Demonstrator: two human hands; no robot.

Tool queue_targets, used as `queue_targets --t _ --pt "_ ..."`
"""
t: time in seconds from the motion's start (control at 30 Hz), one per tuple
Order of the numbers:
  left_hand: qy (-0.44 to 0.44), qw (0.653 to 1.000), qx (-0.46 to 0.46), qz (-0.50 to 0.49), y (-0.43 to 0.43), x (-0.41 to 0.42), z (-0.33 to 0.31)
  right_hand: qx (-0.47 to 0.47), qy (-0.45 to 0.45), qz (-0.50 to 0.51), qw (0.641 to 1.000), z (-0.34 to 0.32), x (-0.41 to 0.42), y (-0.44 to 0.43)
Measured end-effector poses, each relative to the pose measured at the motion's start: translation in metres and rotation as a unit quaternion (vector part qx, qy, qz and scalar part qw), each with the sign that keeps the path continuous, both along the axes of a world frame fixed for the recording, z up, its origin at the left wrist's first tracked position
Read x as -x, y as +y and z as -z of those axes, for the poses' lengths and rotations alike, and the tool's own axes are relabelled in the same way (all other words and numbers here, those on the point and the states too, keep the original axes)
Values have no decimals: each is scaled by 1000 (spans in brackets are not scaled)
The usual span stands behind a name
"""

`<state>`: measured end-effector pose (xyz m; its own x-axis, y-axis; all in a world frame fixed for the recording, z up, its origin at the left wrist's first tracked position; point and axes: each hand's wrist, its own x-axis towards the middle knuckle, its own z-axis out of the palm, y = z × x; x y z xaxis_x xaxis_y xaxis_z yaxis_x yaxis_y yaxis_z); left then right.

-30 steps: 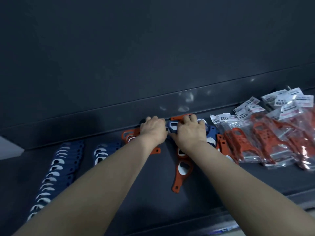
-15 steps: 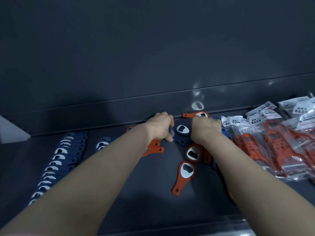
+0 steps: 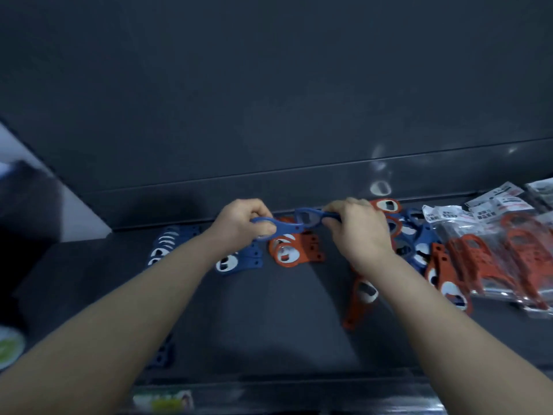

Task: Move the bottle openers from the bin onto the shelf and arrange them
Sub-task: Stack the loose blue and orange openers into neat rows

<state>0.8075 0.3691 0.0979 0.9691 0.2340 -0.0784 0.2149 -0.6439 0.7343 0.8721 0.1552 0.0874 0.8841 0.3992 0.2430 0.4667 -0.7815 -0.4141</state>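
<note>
Two blue openers (image 3: 282,228) pinched: L hand (image 3: 239,224), R hand (image 3: 357,233).

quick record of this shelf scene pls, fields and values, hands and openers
left hand: grips blue bottle opener at its ring end
right hand: pinches second blue bottle opener by the handle
shelf: dark, openers lying on it
blue row: overlapped, far left
blue stack: under the left wrist
orange stack: between the hands
mixed pile: blue and orange, unsorted, right of the right hand
loose orange opener: lies alone, near the right forearm
bagged orange openers: far right
</note>
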Motion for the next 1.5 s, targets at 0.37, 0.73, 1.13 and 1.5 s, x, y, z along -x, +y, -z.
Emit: queue_targets --t 0.37,0.73,1.13,1.5 --pt "36 987 -155 -14 44 74 40 76 104 -103 986 21 86 59" --pt "-78 984 -127 -96 74 73 46 112 63 -96 987 31 95 105" --pt "-70 988 -133 27 15 46 36 122 -24 -29 992 29 98 67" --pt "-44 972 -175 151 -130 -27 31 164 -4 157 974 20 46 -92"
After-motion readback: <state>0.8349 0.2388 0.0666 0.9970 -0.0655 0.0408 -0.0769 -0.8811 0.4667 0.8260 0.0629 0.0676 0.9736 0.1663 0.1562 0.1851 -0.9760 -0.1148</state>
